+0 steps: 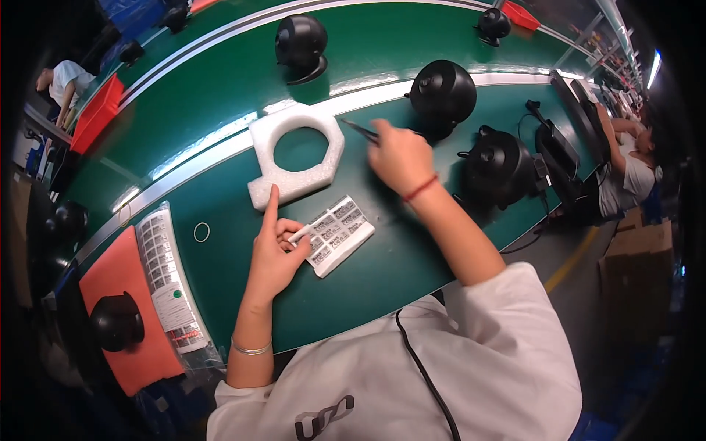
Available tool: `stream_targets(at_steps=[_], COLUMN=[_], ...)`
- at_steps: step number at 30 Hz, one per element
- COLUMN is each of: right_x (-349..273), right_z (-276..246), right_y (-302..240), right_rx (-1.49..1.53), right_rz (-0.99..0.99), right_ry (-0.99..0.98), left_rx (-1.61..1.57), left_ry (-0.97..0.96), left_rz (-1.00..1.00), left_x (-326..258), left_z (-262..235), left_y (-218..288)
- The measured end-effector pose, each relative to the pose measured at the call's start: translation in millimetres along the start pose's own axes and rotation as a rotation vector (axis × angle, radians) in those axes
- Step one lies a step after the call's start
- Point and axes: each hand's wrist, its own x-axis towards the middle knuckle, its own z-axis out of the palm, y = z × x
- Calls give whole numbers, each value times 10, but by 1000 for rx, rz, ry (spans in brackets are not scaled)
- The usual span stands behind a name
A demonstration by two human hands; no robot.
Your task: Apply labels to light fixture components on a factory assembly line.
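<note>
White foam ring [296,154] beyond label sheet [337,234] (tweezers [359,130], perhaps)

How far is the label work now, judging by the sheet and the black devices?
Done: cannot tell; no label shows on any device. In hand: left hand pinches the label sheet; right hand holds tweezers near a black round device. Left: most stickers remain on the sheet.

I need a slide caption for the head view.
Left hand lifts a small white label off a sticker sheet; right hand holds thin metal tweezers.
</note>
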Motion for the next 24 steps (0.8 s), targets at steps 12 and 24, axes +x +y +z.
stream_targets(at_steps=[12,24], right_x=[65,261], right_z=[-94,-1299], right_y=[574,-542], right_rx=[-321,187], right_rz=[62,-615], right_ry=[85,-178], left_rx=[40,-12], left_ry=[3,-97], left_rz=[18,69], left_x=[19,-15], left_z=[13,-10], left_y=[50,50])
